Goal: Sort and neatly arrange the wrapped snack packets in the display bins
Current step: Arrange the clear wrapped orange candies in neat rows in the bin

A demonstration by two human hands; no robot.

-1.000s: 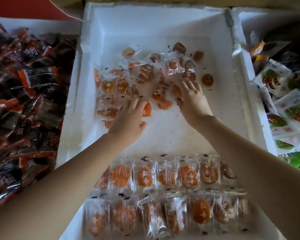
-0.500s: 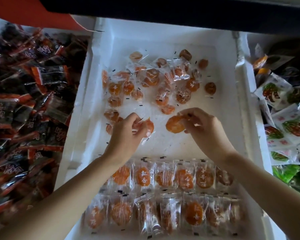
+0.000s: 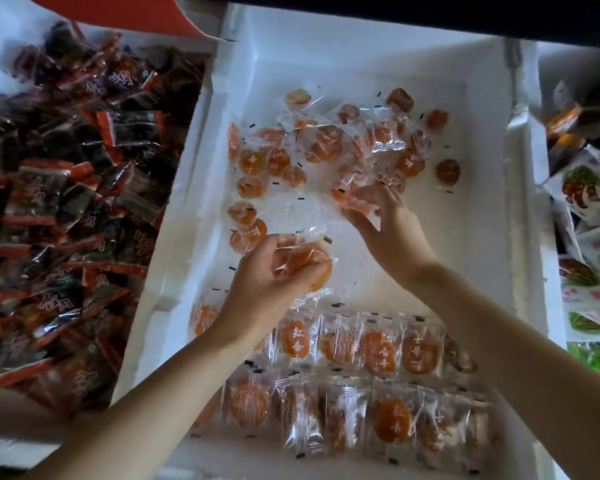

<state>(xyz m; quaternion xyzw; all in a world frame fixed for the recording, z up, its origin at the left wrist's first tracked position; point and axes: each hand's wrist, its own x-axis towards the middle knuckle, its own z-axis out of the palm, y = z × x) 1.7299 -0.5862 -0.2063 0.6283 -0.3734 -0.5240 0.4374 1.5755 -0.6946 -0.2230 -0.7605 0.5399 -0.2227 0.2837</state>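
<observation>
**A:** Where are the hands working?

**B:** Both are reaching into the white foam bin (image 3: pixel 520 237), apart from each other. The left hand (image 3: pixel 274 282) is hovering over the bare middle of the bin floor. Its fingers are curling round a clear-wrapped orange packet (image 3: pixel 312 268). It may be gripping more than one, but I cannot tell through the glare on the film.

**A:** And the other one?

**B:** The right hand (image 3: pixel 392 230) is stretching further in, with its thumb spread wide. Its fingertips are meeting one packet (image 3: pixel 349 200) at the near edge of the loose packets (image 3: pixel 326 143). I cannot tell whether it is pinching that packet or only touching it.

**A:** How are the loose packets lying?

**B:** They are sprawling across the far half of the bin, overlapping and turned every way. A few strays are trailing down the left side toward the left hand.

**A:** Is anything sitting in order?

**B:** Yes. Two neat rows are running side by side along the near end of the bin. The upper row (image 3: pixel 378 344) is lying just beyond the lower row (image 3: pixel 343 414), with the packets edge to edge. The left forearm is crossing over their left end.

**A:** What is flanking the bin?

**B:** On the left, dark packets with red edges (image 3: pixel 66 202) are heaping up in the neighbouring bin. On the right, white packets printed in green and red (image 3: pixel 589 188) are piling up in another.
</observation>
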